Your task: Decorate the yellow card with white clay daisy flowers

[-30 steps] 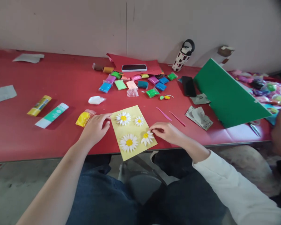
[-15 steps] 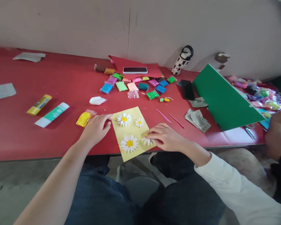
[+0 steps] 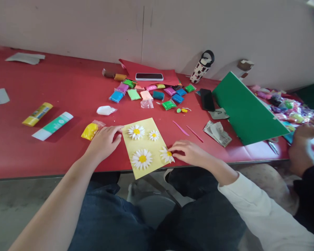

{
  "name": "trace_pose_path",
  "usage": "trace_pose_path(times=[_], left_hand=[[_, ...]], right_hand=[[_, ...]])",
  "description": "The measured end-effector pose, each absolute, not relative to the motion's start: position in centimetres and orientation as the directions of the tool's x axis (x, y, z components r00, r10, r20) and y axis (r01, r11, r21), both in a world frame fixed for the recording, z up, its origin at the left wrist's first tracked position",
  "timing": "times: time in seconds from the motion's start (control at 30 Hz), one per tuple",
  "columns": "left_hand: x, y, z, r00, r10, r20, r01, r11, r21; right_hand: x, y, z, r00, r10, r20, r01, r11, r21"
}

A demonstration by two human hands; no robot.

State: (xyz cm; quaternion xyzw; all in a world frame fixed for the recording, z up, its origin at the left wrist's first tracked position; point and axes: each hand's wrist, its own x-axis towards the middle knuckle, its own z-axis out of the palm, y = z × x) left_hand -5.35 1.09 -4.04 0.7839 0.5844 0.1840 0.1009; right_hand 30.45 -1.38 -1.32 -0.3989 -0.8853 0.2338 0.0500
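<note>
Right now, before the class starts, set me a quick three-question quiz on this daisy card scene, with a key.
1. True or false: the right hand touches the lower-right daisy.
2. How many daisies lie on the yellow card?
3. What colour is the clay packet beside the left hand?

Key: 1 true; 2 four; 3 yellow.

Your right hand [image 3: 191, 153] hides the edge of the small paper flower [image 3: 166, 155]. The green board [image 3: 247, 111] hides the table behind it. The right edge cuts off the other person's black sleeve [image 3: 311, 195]. The far pile of bags [image 3: 290, 115] is too small to tell apart.
</note>
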Motion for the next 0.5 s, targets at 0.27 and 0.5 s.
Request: trace_pose_path(times=[0.27,0.5], left_hand=[[-5.1,1.1,-3.7,0.249,0.952,0.18,0.882,-0.299,0.363],[-5.1,1.2,-3.8,0.254,0.949,0.186,0.88,-0.307,0.363]], right_hand=[[30.7,-1.9,-2.3,-0.652,0.758,-0.025,0.665,0.556,-0.499],[30.6,-2.0,-2.5,-0.651,0.759,0.012,0.643,0.56,-0.522]])
